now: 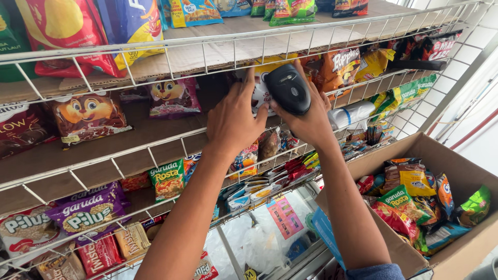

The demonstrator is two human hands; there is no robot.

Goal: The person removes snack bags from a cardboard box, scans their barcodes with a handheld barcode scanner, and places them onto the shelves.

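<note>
My right hand (310,120) grips a black handheld barcode scanner (288,88), its head pointing up toward the second shelf. My left hand (234,118) reaches between the wire rails and touches a white snack packet (261,92) lying on that shelf, fingers spread over it. Both hands meet at the middle of the white wire rack (155,150). The packet is mostly hidden behind the hands and the scanner.
Cardboard-lined shelves carry snack bags: brown chipmunk-print bags (88,116) at left, purple peanut bags (85,210) lower left, orange and yellow bags (353,65) at right. An open cardboard box (456,171) with several mixed snack packets sits at lower right.
</note>
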